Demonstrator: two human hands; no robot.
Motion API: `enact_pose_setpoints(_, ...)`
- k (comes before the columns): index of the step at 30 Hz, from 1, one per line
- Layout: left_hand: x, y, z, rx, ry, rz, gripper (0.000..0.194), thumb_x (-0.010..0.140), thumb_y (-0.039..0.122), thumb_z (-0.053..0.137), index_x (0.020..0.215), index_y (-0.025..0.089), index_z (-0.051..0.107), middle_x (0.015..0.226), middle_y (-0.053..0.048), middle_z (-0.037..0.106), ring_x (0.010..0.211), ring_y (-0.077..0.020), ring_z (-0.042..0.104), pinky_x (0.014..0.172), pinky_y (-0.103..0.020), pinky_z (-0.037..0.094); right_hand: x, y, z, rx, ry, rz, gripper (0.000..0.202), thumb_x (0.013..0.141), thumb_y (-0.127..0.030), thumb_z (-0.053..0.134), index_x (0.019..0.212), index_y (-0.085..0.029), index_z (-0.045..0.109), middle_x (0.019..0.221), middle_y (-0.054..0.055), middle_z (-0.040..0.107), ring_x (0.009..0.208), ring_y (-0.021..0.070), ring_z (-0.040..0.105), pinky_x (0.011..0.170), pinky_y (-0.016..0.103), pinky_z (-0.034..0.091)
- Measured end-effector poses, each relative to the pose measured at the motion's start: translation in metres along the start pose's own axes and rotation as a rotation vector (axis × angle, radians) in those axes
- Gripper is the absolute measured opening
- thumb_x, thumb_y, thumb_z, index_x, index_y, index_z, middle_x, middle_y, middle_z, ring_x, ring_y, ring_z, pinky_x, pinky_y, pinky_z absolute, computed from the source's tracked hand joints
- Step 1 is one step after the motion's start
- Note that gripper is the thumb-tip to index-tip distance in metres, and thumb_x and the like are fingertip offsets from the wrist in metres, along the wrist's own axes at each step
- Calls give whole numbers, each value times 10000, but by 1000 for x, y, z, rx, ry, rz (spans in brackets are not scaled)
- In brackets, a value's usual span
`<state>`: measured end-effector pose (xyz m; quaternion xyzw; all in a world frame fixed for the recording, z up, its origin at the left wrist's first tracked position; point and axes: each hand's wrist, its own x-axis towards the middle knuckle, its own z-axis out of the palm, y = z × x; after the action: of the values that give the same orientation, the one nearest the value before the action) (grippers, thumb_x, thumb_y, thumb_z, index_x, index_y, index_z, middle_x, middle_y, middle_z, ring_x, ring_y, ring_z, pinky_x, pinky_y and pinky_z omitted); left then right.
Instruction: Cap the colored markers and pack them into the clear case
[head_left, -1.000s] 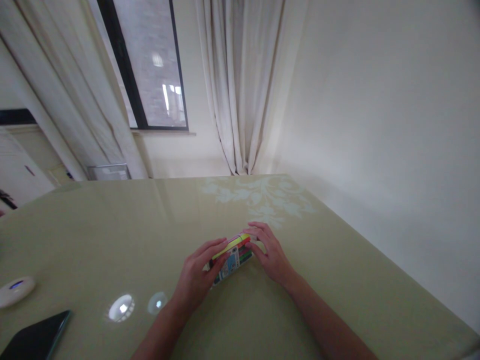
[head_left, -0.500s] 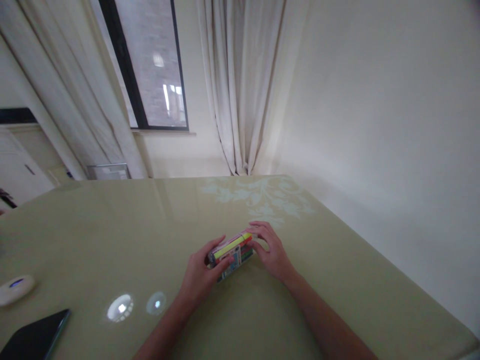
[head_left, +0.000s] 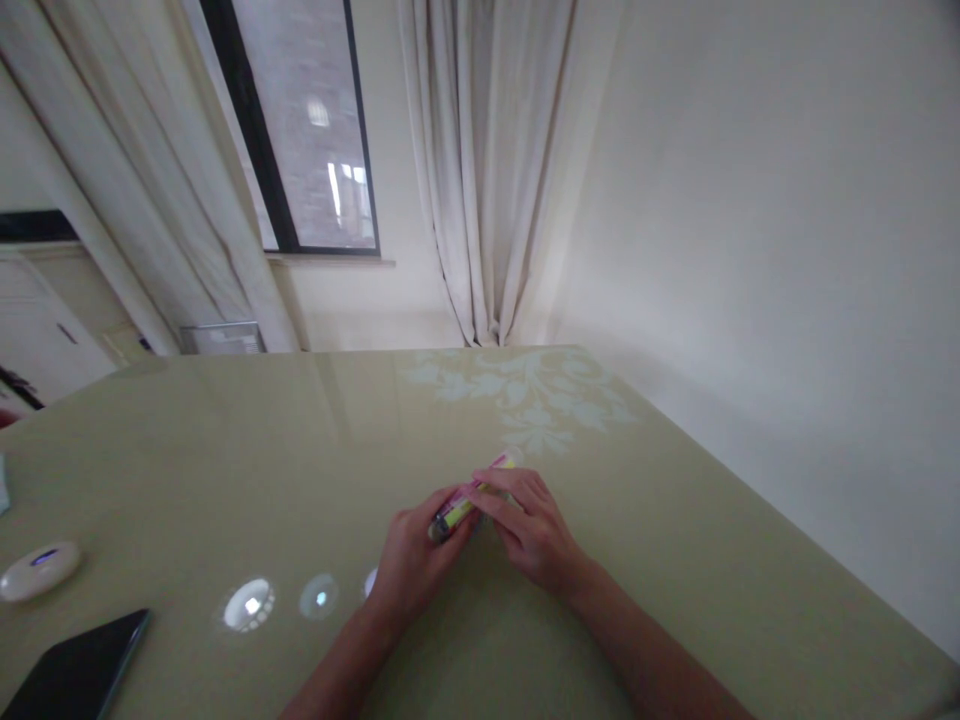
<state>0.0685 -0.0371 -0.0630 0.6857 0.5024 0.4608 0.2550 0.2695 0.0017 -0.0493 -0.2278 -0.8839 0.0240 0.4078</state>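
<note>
A small colourful packet (head_left: 459, 508), yellow-green and pink with a dark near end, is held at a slant above the table (head_left: 247, 450). My left hand (head_left: 416, 545) is wrapped round its near left end, the thumb below and the fingers on top. Across the packet's upper side lie the fingers of my right hand (head_left: 529, 525), touching it near the middle. A clear, shiny far end sticks out beyond the right fingers. Most of the packet's lower face is hidden by both hands.
A dark flat device (head_left: 79, 665) lies at the lower left, with a white rounded object (head_left: 41, 572) behind it. Part of a pale item (head_left: 3, 485) shows at the left edge. Curtains (head_left: 487, 180) and a wall (head_left: 765, 250) border the table.
My right hand has moved left and down over the packet. The packet has turned, so its printed side face no longer shows. The view has shifted slightly.
</note>
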Motion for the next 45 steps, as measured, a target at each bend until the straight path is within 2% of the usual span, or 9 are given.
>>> enact_pose_setpoints(16,1,2,0,19,-18,9,305,912,303,661,1210,245,693,1046,-17,815,868,-193,785,779,-252,606,-3,-8,3,-30,68,-62,609,972,-121,483,1544,-329,458,1203,65,757,1066,255,691,890,440,544)
enact_pose_setpoints(22,-4,-2,5,52,7,73,323,910,297,666,1232,272,688,1056,-5,812,868,-182,783,784,-242,611,-8,-17,15,65,155,44,475,934,-96,518,1336,-321,634,1116,67,743,1023,252,661,903,441,532)
enact_pose_setpoints(25,-7,-5,8,128,85,130,334,931,335,665,1260,282,678,1083,-16,808,888,-187,784,805,-253,619,-5,-22,22,181,285,212,299,936,-136,538,1174,-282,647,1063,75,693,1027,249,633,931,439,522)
enact_pose_setpoints(27,-8,-9,8,196,177,183,357,941,336,666,1293,275,663,1145,-38,795,950,-202,782,861,-274,619,-2,-23,27,298,391,460,150,952,-245,582,1099,-257,615,1046,79,656,1009,247,621,924,433,524)
enact_pose_setpoints(30,-9,-12,4,312,278,295,439,943,276,669,1378,263,616,1239,-72,761,1043,-224,764,947,-306,601,1,-22,38,642,396,873,321,911,-464,674,1118,-237,579,1108,98,647,1018,249,632,881,412,551)
enact_pose_setpoints(32,-10,-13,1,374,290,378,511,937,235,673,1437,266,573,1270,-82,746,1085,-236,750,973,-318,594,2,-23,44,973,298,996,482,866,-553,708,1205,-239,570,1211,115,650,1060,257,651,869,406,569)
enact_pose_setpoints(36,-10,-11,-3,407,311,508,613,929,146,654,1510,272,503,1327,-86,714,1158,-249,719,1010,-332,579,5,-32,48,1424,177,956,577,814,-587,755,1266,-263,603,1268,96,670,1068,264,686,898,415,575)
enact_pose_setpoints(40,-11,-7,-4,422,314,550,679,914,104,657,1543,271,459,1347,-86,701,1180,-253,707,1030,-333,567,8,-41,43,1477,187,944,591,743,-472,845,1257,-268,635,1208,77,699,1035,260,700,898,410,585)
enact_pose_setpoints(45,-15,-6,-4,444,288,569,716,919,140,678,1571,256,407,1368,-96,685,1187,-267,703,1037,-340,567,5,-41,47,1529,222,927,498,745,-407,844,1180,-230,678,1145,74,719,991,240,705,904,388,579)
